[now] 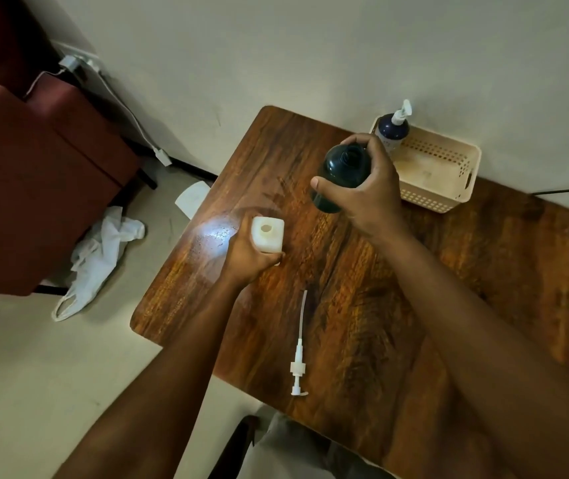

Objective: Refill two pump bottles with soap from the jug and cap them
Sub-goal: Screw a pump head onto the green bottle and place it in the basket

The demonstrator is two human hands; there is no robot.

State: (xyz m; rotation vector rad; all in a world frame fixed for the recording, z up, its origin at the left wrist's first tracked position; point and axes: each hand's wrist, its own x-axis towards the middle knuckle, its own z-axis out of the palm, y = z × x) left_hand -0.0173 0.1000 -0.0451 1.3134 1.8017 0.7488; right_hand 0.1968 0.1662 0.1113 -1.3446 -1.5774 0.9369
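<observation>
My right hand (362, 198) grips a dark uncapped bottle (343, 167), its open neck facing up, held over the wooden table (414, 305). To its left, my left hand (247, 257) holds a small white jug (267, 234) standing on the table with its round mouth open. A white pump head with its long tube (299, 354) lies flat on the table between my forearms. A second dark bottle with a white pump on it (393, 129) stands in the left corner of a cream basket (449, 188).
The basket sits against the wall at the table's back edge. A dark red chair (34, 167) stands left of the table, with a white plastic bag (100, 257), a cable and a paper scrap on the floor. The table's left edge is close to the jug.
</observation>
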